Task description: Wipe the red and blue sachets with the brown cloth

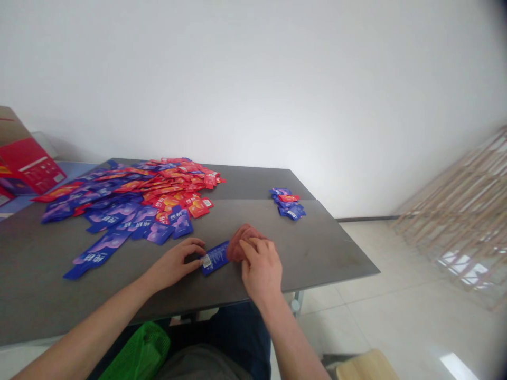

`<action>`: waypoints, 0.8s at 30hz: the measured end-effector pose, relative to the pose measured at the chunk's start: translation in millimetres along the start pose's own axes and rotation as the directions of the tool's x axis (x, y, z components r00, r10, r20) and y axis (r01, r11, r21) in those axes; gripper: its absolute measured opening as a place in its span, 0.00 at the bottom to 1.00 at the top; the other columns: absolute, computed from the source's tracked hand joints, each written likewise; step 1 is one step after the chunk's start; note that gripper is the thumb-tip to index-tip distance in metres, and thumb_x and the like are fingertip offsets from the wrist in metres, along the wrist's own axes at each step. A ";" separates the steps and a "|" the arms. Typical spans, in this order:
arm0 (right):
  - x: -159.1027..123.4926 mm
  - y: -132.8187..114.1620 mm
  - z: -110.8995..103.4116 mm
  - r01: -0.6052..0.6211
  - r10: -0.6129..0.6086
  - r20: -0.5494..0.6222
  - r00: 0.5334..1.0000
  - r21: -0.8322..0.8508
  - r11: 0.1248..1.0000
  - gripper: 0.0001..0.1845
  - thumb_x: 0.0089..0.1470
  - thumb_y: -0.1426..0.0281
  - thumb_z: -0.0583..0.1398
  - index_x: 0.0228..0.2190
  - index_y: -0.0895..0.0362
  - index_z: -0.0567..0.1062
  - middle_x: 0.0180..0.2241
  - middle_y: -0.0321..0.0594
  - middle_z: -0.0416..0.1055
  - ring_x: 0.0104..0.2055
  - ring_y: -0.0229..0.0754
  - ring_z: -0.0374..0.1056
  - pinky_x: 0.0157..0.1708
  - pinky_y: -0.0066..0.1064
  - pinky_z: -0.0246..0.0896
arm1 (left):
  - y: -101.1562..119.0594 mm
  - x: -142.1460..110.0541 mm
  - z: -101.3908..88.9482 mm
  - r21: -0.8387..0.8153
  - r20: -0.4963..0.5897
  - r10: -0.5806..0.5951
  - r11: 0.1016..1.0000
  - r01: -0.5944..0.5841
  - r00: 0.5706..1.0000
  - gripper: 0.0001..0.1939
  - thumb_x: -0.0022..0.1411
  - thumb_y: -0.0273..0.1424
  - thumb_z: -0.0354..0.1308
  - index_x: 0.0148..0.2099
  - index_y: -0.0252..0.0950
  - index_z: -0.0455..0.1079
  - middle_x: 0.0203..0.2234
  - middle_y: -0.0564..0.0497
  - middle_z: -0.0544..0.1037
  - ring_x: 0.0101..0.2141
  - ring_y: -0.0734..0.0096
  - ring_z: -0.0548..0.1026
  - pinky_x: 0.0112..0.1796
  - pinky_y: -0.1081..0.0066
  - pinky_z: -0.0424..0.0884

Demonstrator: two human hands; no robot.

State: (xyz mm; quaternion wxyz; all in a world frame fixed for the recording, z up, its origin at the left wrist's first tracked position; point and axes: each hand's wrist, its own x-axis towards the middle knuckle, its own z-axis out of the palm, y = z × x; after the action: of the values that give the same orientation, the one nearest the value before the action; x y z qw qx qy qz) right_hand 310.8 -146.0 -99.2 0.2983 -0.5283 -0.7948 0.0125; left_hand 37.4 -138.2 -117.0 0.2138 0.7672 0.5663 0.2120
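Observation:
A blue packet [217, 257] with a white barcode label lies flat on the dark table [317, 248] in front of me. The fingers of my left hand [180, 262] touch its left end, thumb and fingertips close on the barcode. My right hand [261, 264] grips a bunched reddish-brown cloth [243, 237], pressed against the packet's right end and covering part of it. To the left spreads a big heap of red packets [170, 184] and blue packets [111, 211]. A small pile of blue and red packets [288, 203] sits at the right.
An open red and brown cardboard box [29, 158] stands at the far left, by the white wall [253, 79]. Something green and mesh-like [144, 348] is at my lap. Wooden slats [463, 216] lean at the right, beyond the table edge. A wooden seat [366, 367] shows below.

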 end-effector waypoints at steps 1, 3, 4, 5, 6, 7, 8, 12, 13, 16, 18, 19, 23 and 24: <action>3.3 -16.5 4.1 0.072 -0.071 0.043 0.996 0.001 0.997 0.19 0.63 0.70 0.59 0.54 0.45 0.78 0.54 0.40 0.73 0.54 0.49 0.60 0.54 0.40 0.57 | 2.5 -3.3 5.5 0.015 -0.020 0.020 1.000 -0.020 1.000 0.17 0.66 0.43 0.58 0.50 0.41 0.78 0.57 0.45 0.77 0.57 0.54 0.73 0.60 0.57 0.67; 9.4 -41.6 15.9 0.181 -0.177 0.150 0.973 -0.015 0.983 0.15 0.65 0.67 0.58 0.49 0.46 0.79 0.51 0.42 0.73 0.52 0.50 0.61 0.51 0.41 0.58 | 8.9 -6.9 13.6 0.043 -0.051 0.051 0.998 -0.049 0.997 0.18 0.65 0.40 0.59 0.53 0.40 0.76 0.55 0.44 0.79 0.57 0.53 0.73 0.60 0.57 0.67; 12.6 -47.4 22.2 0.216 -0.206 0.197 0.958 -0.029 0.976 0.13 0.65 0.67 0.58 0.47 0.47 0.80 0.49 0.42 0.74 0.52 0.50 0.61 0.49 0.42 0.58 | 11.7 -7.8 16.1 0.056 -0.065 0.059 0.997 -0.055 0.996 0.18 0.65 0.39 0.60 0.54 0.40 0.75 0.55 0.43 0.79 0.57 0.53 0.73 0.60 0.57 0.68; 16.2 -47.7 27.6 0.237 -0.220 0.234 0.947 -0.046 0.970 0.12 0.65 0.66 0.58 0.44 0.48 0.81 0.48 0.43 0.74 0.52 0.50 0.61 0.49 0.42 0.58 | 13.7 -8.5 17.6 0.068 -0.078 0.060 0.996 -0.055 0.995 0.18 0.65 0.38 0.60 0.55 0.40 0.75 0.55 0.43 0.79 0.57 0.53 0.73 0.60 0.58 0.68; 20.6 -42.7 31.4 0.241 -0.215 0.258 0.942 -0.069 0.968 0.11 0.65 0.66 0.58 0.43 0.49 0.81 0.47 0.43 0.74 0.52 0.50 0.61 0.49 0.42 0.58 | 14.7 -9.0 18.5 0.077 -0.088 0.057 0.996 -0.051 0.995 0.17 0.65 0.38 0.60 0.55 0.39 0.75 0.55 0.43 0.79 0.57 0.53 0.73 0.60 0.58 0.68; 25.9 -33.6 33.0 0.218 -0.184 0.268 0.946 -0.102 0.971 0.11 0.65 0.67 0.57 0.42 0.49 0.81 0.47 0.44 0.74 0.52 0.50 0.61 0.49 0.41 0.58 | 14.9 -9.7 18.9 0.085 -0.092 0.055 0.995 -0.047 0.994 0.17 0.66 0.39 0.60 0.54 0.39 0.75 0.55 0.44 0.79 0.57 0.53 0.73 0.60 0.57 0.67; 31.8 -22.2 32.2 0.175 -0.134 0.263 0.956 -0.142 0.974 0.12 0.65 0.67 0.57 0.42 0.49 0.82 0.47 0.44 0.74 0.52 0.50 0.61 0.49 0.41 0.58 | 14.3 -10.3 19.0 0.094 -0.094 0.052 0.995 -0.043 0.994 0.18 0.66 0.40 0.60 0.54 0.39 0.75 0.56 0.44 0.79 0.57 0.53 0.73 0.61 0.57 0.67; 47.2 5.3 16.5 -0.015 0.067 0.181 0.981 -0.274 0.962 0.14 0.64 0.71 0.57 0.44 0.50 0.82 0.47 0.46 0.75 0.50 0.51 0.62 0.50 0.42 0.57 | 11.3 -12.3 20.6 0.115 -0.103 0.061 0.992 -0.049 0.993 0.19 0.67 0.42 0.60 0.56 0.40 0.75 0.56 0.45 0.78 0.57 0.53 0.73 0.61 0.55 0.67; 45.6 1.3 14.3 -0.021 0.064 0.156 0.986 -0.266 0.964 0.14 0.64 0.71 0.57 0.45 0.49 0.82 0.47 0.45 0.75 0.51 0.51 0.62 0.50 0.42 0.57 | 11.1 -12.4 21.4 0.115 -0.107 0.065 0.992 -0.053 0.992 0.19 0.67 0.42 0.60 0.56 0.41 0.75 0.56 0.45 0.78 0.57 0.53 0.73 0.61 0.55 0.67; 29.3 -26.0 20.9 0.121 -0.103 0.140 0.985 -0.125 0.985 0.13 0.64 0.67 0.58 0.45 0.46 0.81 0.48 0.41 0.74 0.51 0.50 0.61 0.52 0.40 0.57 | 11.3 -12.2 23.6 0.085 -0.119 0.091 0.993 -0.081 0.989 0.18 0.67 0.40 0.60 0.56 0.41 0.75 0.54 0.45 0.79 0.57 0.53 0.74 0.60 0.57 0.68; 20.4 -35.7 30.2 0.234 -0.225 0.174 0.959 -0.028 0.972 0.11 0.65 0.66 0.58 0.44 0.46 0.81 0.48 0.40 0.74 0.51 0.48 0.62 0.51 0.39 0.57 | 11.3 -12.1 24.5 0.064 -0.123 0.106 0.993 -0.099 0.987 0.17 0.67 0.39 0.60 0.56 0.41 0.75 0.54 0.45 0.79 0.56 0.54 0.74 0.60 0.58 0.68; 19.8 -33.7 33.4 0.240 -0.232 0.191 0.954 -0.022 0.970 0.11 0.65 0.66 0.58 0.43 0.47 0.81 0.48 0.40 0.74 0.51 0.48 0.62 0.51 0.39 0.57 | 11.1 -12.3 24.7 0.066 -0.126 0.103 0.993 -0.096 0.987 0.17 0.67 0.39 0.60 0.56 0.40 0.75 0.55 0.45 0.79 0.57 0.54 0.74 0.60 0.58 0.68; 41.6 -0.4 27.8 -0.006 0.042 0.177 0.983 -0.199 0.980 0.13 0.64 0.71 0.57 0.43 0.51 0.82 0.47 0.45 0.75 0.50 0.51 0.62 0.50 0.40 0.57 | 11.7 -13.8 23.5 0.120 -0.120 0.066 0.991 -0.052 0.991 0.19 0.68 0.41 0.61 0.56 0.39 0.75 0.56 0.44 0.78 0.57 0.53 0.73 0.62 0.55 0.66; 46.9 4.1 23.8 -0.052 0.089 0.160 0.983 -0.226 0.973 0.14 0.63 0.72 0.57 0.43 0.51 0.82 0.47 0.45 0.75 0.50 0.51 0.62 0.50 0.41 0.57 | 12.2 -14.0 22.9 0.126 -0.117 0.065 0.991 -0.050 0.991 0.19 0.68 0.41 0.60 0.57 0.39 0.75 0.56 0.44 0.78 0.57 0.53 0.73 0.62 0.55 0.66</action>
State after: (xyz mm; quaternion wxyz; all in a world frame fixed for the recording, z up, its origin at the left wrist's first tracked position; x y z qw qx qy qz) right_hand 290.2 -97.4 -98.6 0.1689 -0.5832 -0.7943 -0.0205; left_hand 56.2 -156.9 -130.1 0.1253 0.7807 0.5678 0.2291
